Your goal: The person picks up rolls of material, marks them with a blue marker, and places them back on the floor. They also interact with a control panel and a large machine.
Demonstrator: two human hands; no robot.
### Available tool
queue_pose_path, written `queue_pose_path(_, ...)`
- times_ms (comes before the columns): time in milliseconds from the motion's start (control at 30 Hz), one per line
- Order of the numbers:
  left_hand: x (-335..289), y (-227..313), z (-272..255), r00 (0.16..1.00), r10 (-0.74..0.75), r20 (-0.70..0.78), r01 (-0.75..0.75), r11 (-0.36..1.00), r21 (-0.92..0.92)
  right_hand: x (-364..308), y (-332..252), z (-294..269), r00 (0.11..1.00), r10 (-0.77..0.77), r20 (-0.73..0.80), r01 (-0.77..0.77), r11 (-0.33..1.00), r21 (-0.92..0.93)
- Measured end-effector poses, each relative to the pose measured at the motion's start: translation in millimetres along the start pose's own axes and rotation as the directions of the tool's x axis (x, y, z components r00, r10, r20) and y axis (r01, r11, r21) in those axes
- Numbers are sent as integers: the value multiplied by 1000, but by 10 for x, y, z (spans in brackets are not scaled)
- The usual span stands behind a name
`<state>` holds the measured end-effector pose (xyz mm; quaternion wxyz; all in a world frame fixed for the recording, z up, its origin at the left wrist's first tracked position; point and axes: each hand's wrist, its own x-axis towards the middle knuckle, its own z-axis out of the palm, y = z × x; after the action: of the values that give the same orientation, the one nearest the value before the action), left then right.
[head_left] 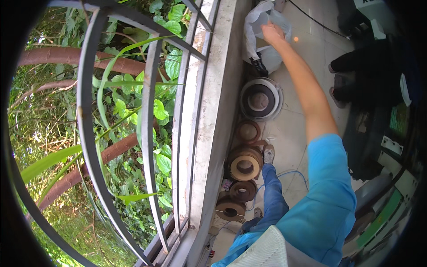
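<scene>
My right arm, in a blue short sleeve, stretches forward to a translucent white plastic bag [255,26] beside the low wall. At the bag's mouth is my right hand [272,34], its fingers closed on the thin plastic; the fingertips are partly hidden. Dark markings show on the bag's lower part. Nearer to me, a large grey and white roll of banding [278,100] lies flat on the floor. My left hand is out of the picture.
Along the wall [213,102] lie a reddish-brown ring [249,132], a tan roll [245,167] and darker brown rolls [243,191]. Metal railing [149,133] borders plants on the left. A blue cable [296,172] crosses the tiles. Dark-trousered legs [356,60] and machinery [378,222] stand right.
</scene>
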<state>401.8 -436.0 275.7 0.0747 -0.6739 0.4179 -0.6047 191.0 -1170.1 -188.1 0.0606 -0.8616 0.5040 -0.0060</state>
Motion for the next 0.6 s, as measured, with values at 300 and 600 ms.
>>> queue_pose_path(300, -3, 6, 203, 998, -38, -51, 31, 991, -128, -1983, -1271, 851, 847, 532, -9, -367, 597, 714)
queue_pose_path(600, -121, -12, 90, 968, -160, -191, 98, 949, -301, -6038, -2707, 235, 893, -184, 410, -282, 480, 831)
